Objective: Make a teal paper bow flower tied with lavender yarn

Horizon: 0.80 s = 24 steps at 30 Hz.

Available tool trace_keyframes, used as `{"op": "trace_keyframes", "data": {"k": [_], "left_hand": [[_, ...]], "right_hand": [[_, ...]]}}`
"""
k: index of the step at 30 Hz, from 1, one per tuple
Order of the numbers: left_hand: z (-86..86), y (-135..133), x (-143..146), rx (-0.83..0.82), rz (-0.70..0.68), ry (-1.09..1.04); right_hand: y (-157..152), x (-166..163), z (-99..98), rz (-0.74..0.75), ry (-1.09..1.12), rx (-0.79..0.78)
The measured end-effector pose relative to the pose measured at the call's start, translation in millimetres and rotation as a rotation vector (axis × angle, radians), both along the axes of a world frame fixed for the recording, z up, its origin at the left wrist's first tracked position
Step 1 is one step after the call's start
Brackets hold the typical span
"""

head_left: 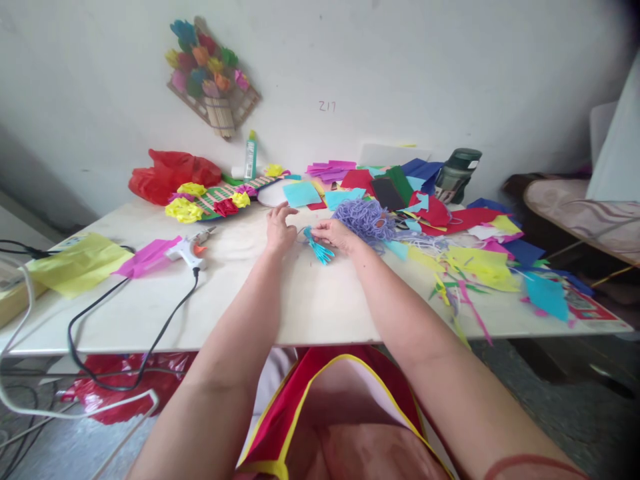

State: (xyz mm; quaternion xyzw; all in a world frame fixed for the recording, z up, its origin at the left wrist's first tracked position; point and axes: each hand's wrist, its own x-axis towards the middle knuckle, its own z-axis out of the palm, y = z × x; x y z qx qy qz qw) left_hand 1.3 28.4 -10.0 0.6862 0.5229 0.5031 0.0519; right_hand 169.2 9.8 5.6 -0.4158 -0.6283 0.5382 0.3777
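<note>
Turquoise fringed paper tassel (321, 252), over the middle of the pale flat-topped table (240, 303). From the left: a white plastic glue gun (186, 253); the left hand (281, 229), fingers loosely bent, whether gripping anything I cannot tell; the right hand (336, 233), fingertips pinching the tassel's top; tangled lilac yarn (367, 219) just beside.

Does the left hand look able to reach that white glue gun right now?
Probably yes: the left hand appears to hold nothing, and nothing seems to stand between it and the white glue gun lying to its left on the table.
</note>
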Motion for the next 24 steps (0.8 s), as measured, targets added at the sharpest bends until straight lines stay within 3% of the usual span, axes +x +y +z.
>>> {"op": "trace_keyframes", "data": {"k": [4, 7, 12, 24], "left_hand": [[11.0, -11, 3, 0.071, 0.071, -0.056], [15.0, -17, 7, 0.018, -0.018, -0.026], [12.7, -18, 11, -0.074, -0.151, 0.158], [7.5, -13, 14, -0.139, -0.175, 0.224]], "right_hand": [[1, 1, -0.7, -0.036, 0.040, -0.029], [2, 1, -1.6, -0.056, 0.067, -0.040], [4, 2, -2.1, -0.090, 0.073, 0.004], [5, 1, -2.2, -0.068, 0.106, 0.090]]}}
